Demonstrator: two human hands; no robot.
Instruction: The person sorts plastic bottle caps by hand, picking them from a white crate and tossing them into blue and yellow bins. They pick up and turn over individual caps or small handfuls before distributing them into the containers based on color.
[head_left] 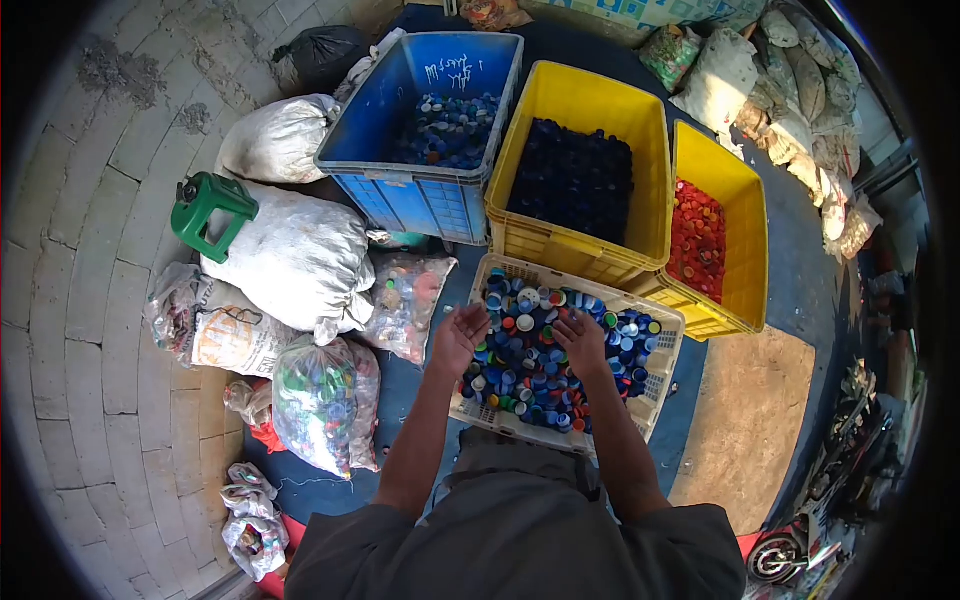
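A white plastic crate stands right in front of me, filled with mixed bottle caps, mostly blue with some white, green, red and orange ones. Over its left side I hold my left hand, palm turned up and fingers apart, with nothing visible in it. My right hand is above the right half of the caps, fingers spread, likewise holding nothing I can see. Whether either hand touches the caps is hard to tell.
Behind the crate stand a blue bin with blue caps, a yellow bin with dark caps and another yellow bin with red caps. White sacks, a green jerrycan and a clear bag of caps lie left. A brown board lies right.
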